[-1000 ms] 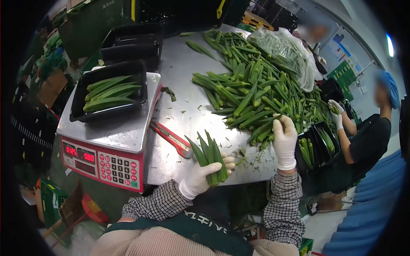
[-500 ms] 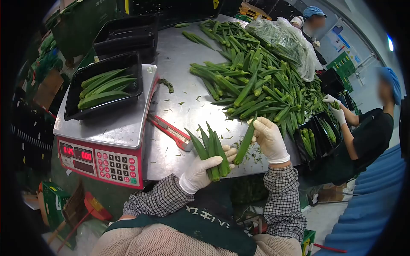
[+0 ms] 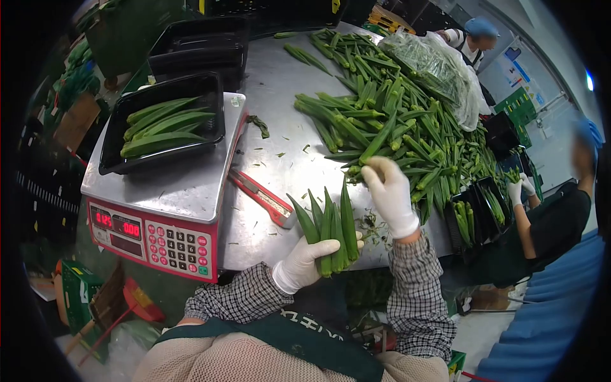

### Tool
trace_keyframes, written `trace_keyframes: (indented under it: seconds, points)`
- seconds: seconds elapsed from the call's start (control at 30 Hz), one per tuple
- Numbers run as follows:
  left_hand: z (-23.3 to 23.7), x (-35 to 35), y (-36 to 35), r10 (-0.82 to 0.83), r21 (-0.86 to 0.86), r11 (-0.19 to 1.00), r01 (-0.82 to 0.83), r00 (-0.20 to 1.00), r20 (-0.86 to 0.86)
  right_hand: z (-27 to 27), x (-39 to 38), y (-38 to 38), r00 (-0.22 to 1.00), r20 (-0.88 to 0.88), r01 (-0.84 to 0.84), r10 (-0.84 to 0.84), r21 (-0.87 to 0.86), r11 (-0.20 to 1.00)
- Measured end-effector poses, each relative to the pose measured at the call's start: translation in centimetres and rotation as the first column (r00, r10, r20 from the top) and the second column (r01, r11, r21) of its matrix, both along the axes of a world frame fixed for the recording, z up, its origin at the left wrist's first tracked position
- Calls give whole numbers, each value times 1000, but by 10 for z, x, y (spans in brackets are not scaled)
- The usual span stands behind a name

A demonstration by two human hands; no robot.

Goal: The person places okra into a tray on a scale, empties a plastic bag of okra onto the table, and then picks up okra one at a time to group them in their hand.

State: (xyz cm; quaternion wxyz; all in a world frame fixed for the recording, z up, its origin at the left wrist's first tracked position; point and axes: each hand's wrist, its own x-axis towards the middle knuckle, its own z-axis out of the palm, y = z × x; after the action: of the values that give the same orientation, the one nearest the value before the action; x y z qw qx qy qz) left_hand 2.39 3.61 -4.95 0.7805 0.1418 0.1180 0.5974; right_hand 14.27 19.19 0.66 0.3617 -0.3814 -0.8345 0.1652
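My left hand (image 3: pixel 300 262), in a white glove, is closed around a bunch of several green okra pods (image 3: pixel 330 235), tips pointing up and away from me. My right hand (image 3: pixel 391 200), gloved too, is at the near edge of the okra pile (image 3: pixel 407 127). Its thumb and fingers look slightly apart, no pod shows between them, and the fingertips overlap the pile's edge. To the left, a black tray (image 3: pixel 213 137) with several okra pods stands on a red electronic scale (image 3: pixel 184 200). A red utility knife (image 3: pixel 264 198) lies between the scale and my left hand.
Stacked black trays (image 3: pixel 197 51) stand behind the scale. A clear plastic bag (image 3: pixel 439 70) rests on the pile's far side. Okra scraps dot the metal table (image 3: pixel 273 165). A co-worker (image 3: pixel 541 223) at right handles okra beside filled black trays (image 3: pixel 464 223); another person (image 3: pixel 474 44) is farther back.
The pod from my right hand is now in the bunch in my left. My right hand has let go and moved to the pile's edge. The view has shifted slightly.
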Motion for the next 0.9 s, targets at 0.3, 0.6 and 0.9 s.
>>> trace_keyframes:
  seconds: [0.3, 0.6, 0.9]
  points:
    - [3, -3, -3, 27, 40, 999, -30, 998, 64, -12, -22, 44, 757, 506, 401, -413, 139, 906]
    - [2, -2, -1, 30, 75, 997, -32, 999, 34, 24, 43, -44, 830, -558, -459, 28, -652, 603]
    - [-4, 2, 0, 45, 111, 993, -47, 999, 15, 21, 55, -77, 691, -719, -682, 82, -610, 404]
